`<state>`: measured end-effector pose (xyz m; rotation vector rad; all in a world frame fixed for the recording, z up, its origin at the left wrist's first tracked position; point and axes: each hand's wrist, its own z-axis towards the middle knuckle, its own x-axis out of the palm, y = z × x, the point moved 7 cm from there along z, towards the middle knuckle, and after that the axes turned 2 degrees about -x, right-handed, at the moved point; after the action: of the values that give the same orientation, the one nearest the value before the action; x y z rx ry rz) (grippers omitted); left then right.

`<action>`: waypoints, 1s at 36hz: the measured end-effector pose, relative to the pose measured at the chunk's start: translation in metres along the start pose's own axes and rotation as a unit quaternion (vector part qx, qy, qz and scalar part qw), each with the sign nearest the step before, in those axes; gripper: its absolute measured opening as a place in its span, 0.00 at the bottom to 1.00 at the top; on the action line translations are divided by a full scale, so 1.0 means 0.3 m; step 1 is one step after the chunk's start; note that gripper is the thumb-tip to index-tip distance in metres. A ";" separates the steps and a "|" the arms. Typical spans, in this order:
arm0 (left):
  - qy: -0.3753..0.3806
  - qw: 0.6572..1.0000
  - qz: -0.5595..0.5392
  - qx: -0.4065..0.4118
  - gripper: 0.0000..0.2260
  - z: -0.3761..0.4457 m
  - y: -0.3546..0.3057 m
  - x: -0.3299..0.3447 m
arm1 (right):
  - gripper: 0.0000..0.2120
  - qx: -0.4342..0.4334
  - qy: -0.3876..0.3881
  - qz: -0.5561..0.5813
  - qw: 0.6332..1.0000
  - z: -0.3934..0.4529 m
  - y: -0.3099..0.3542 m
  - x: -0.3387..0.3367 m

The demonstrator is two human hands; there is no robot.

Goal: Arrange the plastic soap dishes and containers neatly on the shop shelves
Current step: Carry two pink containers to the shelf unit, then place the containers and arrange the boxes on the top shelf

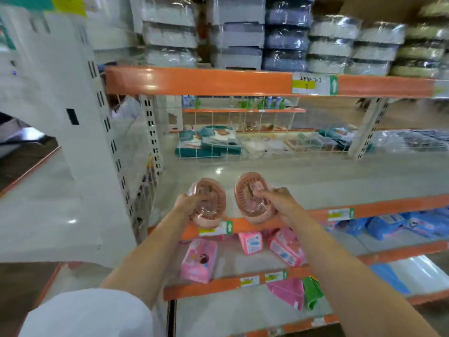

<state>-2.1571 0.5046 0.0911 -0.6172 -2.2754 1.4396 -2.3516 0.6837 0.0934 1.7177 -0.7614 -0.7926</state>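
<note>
Orange-edged shelf is spanning mid-frame, its pale deck running toward a wire grid behind. Wrapped box stacks are filling the top. Just below centre, the left hand is gripping one pink soap dish, fingers curled over its rim; the right hand is gripping the second soap dish, both at the shelf's front lip.

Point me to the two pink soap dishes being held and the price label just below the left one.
Left soap dish (211,203): head view, on its slotted grid.
Right soap dish (250,203): head view, on its slotted grid.
Price label (215,229): head view, on its white face.
</note>
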 end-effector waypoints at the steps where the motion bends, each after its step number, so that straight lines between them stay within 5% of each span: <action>1: -0.009 1.000 0.004 -0.002 0.20 0.012 -0.002 -0.005 | 0.48 0.004 0.012 -0.008 1.000 0.021 -0.001 0.018; 5: -0.031 0.999 0.009 -0.011 0.15 0.045 -0.020 0.000 | 0.47 0.026 0.044 -0.010 0.999 0.141 -0.015 0.081; 9: -0.067 0.998 -0.013 0.004 0.25 0.106 -0.032 0.008 | 0.22 0.015 0.061 -0.025 0.998 0.189 0.014 0.137; 12: -0.083 0.997 0.009 0.001 0.31 0.147 -0.019 0.017 | 0.14 0.015 0.068 -0.030 0.997 0.254 -0.002 0.164; 18: -0.147 0.988 0.029 0.027 0.25 0.199 -0.030 0.027 | 0.24 -0.006 0.077 -0.086 0.993 0.384 -0.001 0.190; 23: -0.201 0.974 0.103 0.029 0.22 0.288 -0.027 0.029 | 0.45 -0.021 0.060 -0.174 0.983 0.471 -0.003 0.189; 36: -0.253 0.919 0.302 0.023 0.30 0.405 -0.081 0.049 | 0.33 -0.072 0.069 -0.291 0.951 0.593 0.034 0.212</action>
<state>-2.2375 0.4129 0.0652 -1.1127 -2.5410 2.1420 -2.4597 0.5340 0.0529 1.8582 -0.0822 -1.0784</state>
